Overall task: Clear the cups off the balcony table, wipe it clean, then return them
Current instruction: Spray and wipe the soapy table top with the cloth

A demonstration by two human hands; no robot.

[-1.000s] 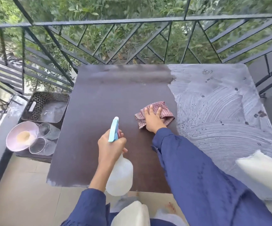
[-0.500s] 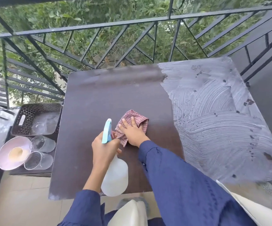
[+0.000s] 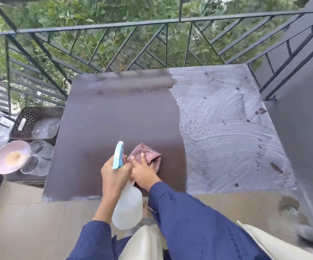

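Two cups (image 3: pixel 39 149) sit beside a pink bowl (image 3: pixel 2 158), off the table (image 3: pixel 114 113) to its left, well apart from both hands | right hand (image 3: pixel 144 174) flat on checked cloth (image 3: pixel 151 156), fingers (image 3: pixel 142 160) straight and spread (near edge, dark half) | left hand (image 3: pixel 114 171) curled round spray bottle (image 3: pixel 127 209) neck

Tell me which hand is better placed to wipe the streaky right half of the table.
Right. The right hand rests on the checked cloth, nearer the streaky area; the left hand grips the spray bottle.
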